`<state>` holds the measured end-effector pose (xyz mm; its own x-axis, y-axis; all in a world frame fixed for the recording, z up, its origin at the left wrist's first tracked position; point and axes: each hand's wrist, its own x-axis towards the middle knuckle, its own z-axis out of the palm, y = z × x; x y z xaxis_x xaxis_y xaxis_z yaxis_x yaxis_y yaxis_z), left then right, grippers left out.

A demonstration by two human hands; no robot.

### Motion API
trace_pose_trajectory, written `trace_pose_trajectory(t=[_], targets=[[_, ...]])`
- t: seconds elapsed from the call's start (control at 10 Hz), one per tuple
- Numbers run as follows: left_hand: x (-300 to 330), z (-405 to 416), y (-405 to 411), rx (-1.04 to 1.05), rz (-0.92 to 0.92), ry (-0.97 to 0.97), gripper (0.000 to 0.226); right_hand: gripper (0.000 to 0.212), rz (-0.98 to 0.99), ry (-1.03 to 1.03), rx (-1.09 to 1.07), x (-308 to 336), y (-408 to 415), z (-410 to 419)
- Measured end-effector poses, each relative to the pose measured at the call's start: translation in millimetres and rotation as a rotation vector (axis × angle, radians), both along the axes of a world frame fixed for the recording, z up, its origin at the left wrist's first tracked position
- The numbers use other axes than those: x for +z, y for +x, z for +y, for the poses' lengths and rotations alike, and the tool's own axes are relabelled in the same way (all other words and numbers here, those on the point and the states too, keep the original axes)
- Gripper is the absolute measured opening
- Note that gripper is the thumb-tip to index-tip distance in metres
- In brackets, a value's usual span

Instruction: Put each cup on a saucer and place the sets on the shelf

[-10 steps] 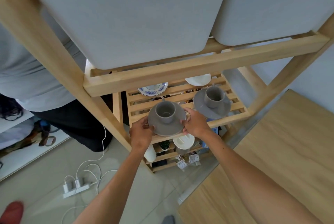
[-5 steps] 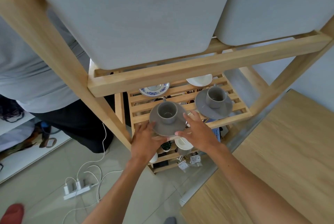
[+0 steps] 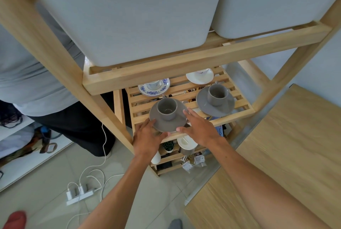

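A grey cup (image 3: 167,108) stands on a grey saucer (image 3: 171,124) at the front left of the slatted wooden shelf (image 3: 241,107). The saucer rests on the slats and slightly overhangs the front rail. My left hand (image 3: 147,135) touches its left front rim with the fingers apart. My right hand (image 3: 199,127) lies flat at its right front rim, fingers spread. Another grey cup on a grey saucer (image 3: 215,102) sits to the right. Behind are a blue-flowered cup and saucer (image 3: 154,86) and a white cup and saucer (image 3: 200,77), partly hidden by the upper rail.
Two large grey bins (image 3: 129,16) fill the shelf above and overhang the working level. A wooden table (image 3: 286,155) is at the right. Another person (image 3: 36,81) stands left of the rack. A power strip (image 3: 79,193) with cables lies on the floor. Lower shelves hold small items.
The grey cup and saucer went from being gripped at both sides to resting on the shelf. My fingers have spread and both hands have drawn back slightly toward the front rim.
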<state>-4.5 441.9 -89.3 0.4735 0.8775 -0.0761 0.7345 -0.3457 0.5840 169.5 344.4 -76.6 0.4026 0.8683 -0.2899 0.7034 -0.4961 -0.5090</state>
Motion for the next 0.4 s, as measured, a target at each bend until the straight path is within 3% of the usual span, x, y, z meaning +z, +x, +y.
trace_pose_trajectory(t=[0.4], targets=[[-12.4, -9.7, -9.5, 0.020, -0.056, 0.046, 0.056, 0.062, 0.005, 0.106, -0.073, 10.8, -8.2, -19.8]])
